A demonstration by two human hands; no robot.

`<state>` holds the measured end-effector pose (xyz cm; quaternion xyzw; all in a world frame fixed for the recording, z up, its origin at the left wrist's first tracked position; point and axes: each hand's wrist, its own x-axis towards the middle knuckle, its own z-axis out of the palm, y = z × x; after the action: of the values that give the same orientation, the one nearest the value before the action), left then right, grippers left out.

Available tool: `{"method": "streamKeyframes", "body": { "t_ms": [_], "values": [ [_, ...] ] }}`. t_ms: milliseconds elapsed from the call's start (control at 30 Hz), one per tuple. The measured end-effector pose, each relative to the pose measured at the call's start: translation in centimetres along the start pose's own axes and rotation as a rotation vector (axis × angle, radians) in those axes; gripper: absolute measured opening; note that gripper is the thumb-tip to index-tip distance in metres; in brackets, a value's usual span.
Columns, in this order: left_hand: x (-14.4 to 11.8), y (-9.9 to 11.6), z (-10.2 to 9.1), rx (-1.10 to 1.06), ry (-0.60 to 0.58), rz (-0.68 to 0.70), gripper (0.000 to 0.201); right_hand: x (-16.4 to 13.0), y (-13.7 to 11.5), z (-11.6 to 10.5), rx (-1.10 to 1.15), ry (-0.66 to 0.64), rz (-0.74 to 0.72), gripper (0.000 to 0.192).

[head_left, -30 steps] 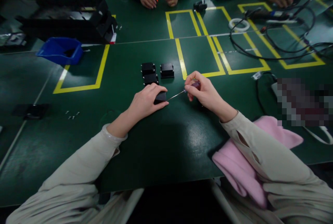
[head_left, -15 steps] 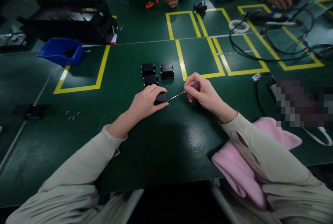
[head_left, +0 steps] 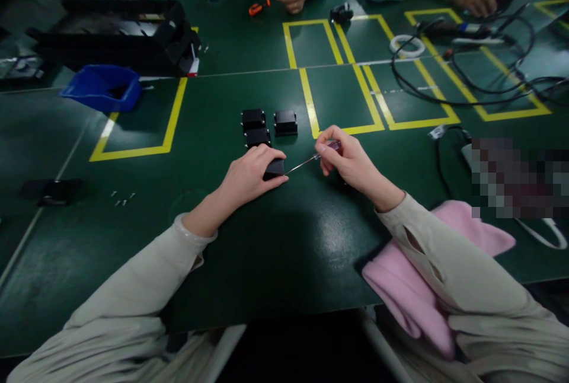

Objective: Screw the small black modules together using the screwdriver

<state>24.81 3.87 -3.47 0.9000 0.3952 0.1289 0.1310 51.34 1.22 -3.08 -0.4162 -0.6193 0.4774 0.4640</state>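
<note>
Left hand (head_left: pixel 249 171) is holding a small black box (head_left: pixel 274 167) at the table (head_left: pixel 293 252), its thumb and fingers curling round the sides. The right hand (head_left: pixel 342 155) is gripping a screwdriver (head_left: pixel 317 156) by its purple handle, at 2 o'clock from the box. The thin metal rod is pointing down to the left, and its tip is meeting the right end of the box, close to the left thumb. What the tip is touching there is too small to tell.

So the work on this box seems to be going on and not yet finished. Two more black boxes (head_left: pixel 255 127) are sitting close together at 11 o'clock, and another black box (head_left: pixel 285 122) is sitting alone near 12 o'clock. These three are showing shiny bits at their sides; they may be done or may be waiting, I cannot tell which. Some tiny pale bits (head_left: pixel 124 203), maybe screws, are lying loose near 9 o'clock, well apart from both hands.
</note>
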Motion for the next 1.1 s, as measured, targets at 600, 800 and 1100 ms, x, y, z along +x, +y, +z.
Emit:
{"method": "streamKeyframes", "body": {
  "t_ms": [600, 800, 1100],
  "values": [
    [-0.06, -0.11, 0.15, 0.010, 0.011, 0.001, 0.041, -0.02, -0.30, -0.10, -0.043, -0.020, 0.006, 0.036],
    [-0.08, -0.06, 0.07, 0.008, 0.010, 0.000, 0.041, 0.00, -0.34, -0.07, -0.006, -0.017, -0.021, 0.020],
    [-0.02, 0.00, 0.00, 0.004, 0.002, -0.005, 0.042, 0.01, -0.34, -0.07, -0.034, -0.021, -0.018, 0.021]
  ]
}}
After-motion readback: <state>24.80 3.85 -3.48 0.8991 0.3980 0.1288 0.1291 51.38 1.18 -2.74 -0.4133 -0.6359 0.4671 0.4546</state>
